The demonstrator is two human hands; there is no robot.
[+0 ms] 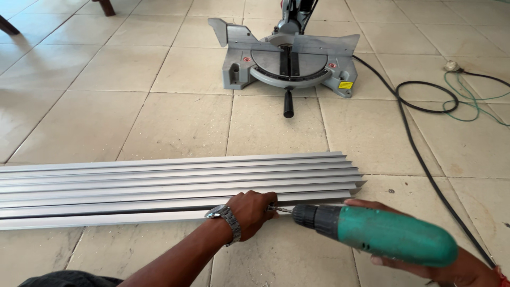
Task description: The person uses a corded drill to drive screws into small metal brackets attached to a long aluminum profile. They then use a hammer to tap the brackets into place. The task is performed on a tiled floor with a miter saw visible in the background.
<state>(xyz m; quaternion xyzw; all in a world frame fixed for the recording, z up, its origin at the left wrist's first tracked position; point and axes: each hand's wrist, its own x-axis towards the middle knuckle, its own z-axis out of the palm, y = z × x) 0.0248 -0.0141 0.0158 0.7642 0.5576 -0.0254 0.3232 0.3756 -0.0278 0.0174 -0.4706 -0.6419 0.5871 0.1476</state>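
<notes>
**Drilling at the metal strips on the floor**

We see our left hand resting on the near edge of a row of long silver aluminium strips. The strips lie flat on the tiled floor, side by side, touching each other. They run from the left edge of the view to about the middle. Our left hand is curled, and its fingers pinch at something small right by the drill bit. We cannot tell what the small thing is. A silver wristwatch sits on that wrist.

Our right hand is wrapped shut around a green power drill. The drill lies almost level and points left. Its black chuck is just beside our left hand, and the tip of the bit meets the fingers at the nearest strip.

Farther away on the floor stands a grey miter saw with a black handle that sticks out toward us. It is well apart from the strips. A black power cable runs from the saw, loops on the tiles at the right, and comes down past the drill. A thin green wire lies near the loop.
</notes>
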